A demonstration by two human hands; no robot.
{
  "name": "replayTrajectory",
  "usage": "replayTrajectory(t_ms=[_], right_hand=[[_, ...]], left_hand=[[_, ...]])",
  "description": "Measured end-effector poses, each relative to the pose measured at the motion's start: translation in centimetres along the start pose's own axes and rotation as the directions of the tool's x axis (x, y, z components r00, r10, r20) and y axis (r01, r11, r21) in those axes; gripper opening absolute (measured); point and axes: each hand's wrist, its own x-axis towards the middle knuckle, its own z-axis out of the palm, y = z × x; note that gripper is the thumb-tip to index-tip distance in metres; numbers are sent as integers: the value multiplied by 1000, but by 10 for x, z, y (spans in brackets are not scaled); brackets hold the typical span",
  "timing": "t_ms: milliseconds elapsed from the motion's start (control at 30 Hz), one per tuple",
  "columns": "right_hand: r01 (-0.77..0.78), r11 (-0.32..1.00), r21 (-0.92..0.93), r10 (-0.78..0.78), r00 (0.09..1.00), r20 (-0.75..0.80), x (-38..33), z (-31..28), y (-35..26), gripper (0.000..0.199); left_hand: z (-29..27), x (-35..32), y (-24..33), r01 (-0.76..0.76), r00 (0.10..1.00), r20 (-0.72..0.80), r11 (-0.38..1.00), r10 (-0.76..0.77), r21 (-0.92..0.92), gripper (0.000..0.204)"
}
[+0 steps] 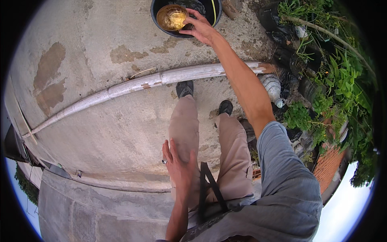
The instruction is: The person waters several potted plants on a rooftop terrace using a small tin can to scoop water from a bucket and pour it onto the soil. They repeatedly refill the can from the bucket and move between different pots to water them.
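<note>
At the far edge of the view, my right hand (200, 28) is stretched out over a round black tub (218, 18). Its fingers and thumb close on the rim of a brown bowl (172, 17) with a shiny golden patch. The tub looks dark and wet inside, and the bowl hides part of it. A thin yellow-green hose or cord (214, 10) runs down into the tub. My left hand (179, 165), wearing a ring, hovers at my left thigh with its fingers spread and nothing in them.
A long pale bamboo pole (133, 86) lies across the concrete ground (100, 40) between me and the tub. Green plants (334, 76) and black plastic (278, 20) line the right side. A tied whitish sack (272, 89) lies near the pole's right end.
</note>
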Motion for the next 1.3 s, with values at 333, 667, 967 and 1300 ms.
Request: replayTrajectory(t_ms=[333,667,967,1300], right_hand=[[-36,918,395,66,996,-61,-301,105,-136,70],[206,855,476,-40,941,-336,-567,97,-200,73],[491,792,363,-209,777,-594,-735,42,-226,72],[444,870,215,-137,636,-760,-870,-64,-190,77]], left_hand=[[3,-27,-8,-60,993,82,959,86,-277,68],[-86,-93,205,53,704,450,591,550,-805,81],[-28,-233,317,37,526,602,691,601,-722,59],[55,-318,388,38,376,708,754,597,-656,72]])
